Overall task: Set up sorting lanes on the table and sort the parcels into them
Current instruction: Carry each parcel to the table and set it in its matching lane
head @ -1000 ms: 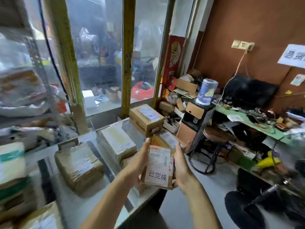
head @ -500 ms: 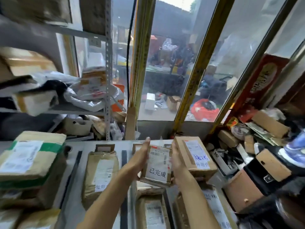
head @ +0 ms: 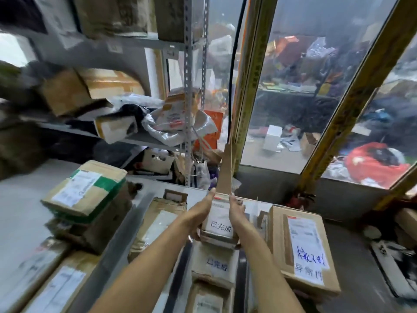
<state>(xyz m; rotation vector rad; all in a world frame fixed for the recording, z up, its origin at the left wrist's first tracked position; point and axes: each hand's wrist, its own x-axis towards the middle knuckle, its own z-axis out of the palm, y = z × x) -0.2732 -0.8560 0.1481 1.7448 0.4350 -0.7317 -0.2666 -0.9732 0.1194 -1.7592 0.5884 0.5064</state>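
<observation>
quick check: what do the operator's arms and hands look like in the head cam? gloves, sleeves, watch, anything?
Both forearms are bare as far as the frame shows: no sleeves in view. The left hand and right hand have no gloves, and no watch, bracelet or ring is visible. No markings or tape show on either arm. Motion blur hides fine detail.

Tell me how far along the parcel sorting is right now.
Partly done. Dark strips already mark lanes on the table, and parcels lie in them, such as the handwritten box at the right. In hand: both the left hand and right hand hold a small labelled parcel over the middle lane. Left: setting it down; whether more parcels wait is unclear.
</observation>
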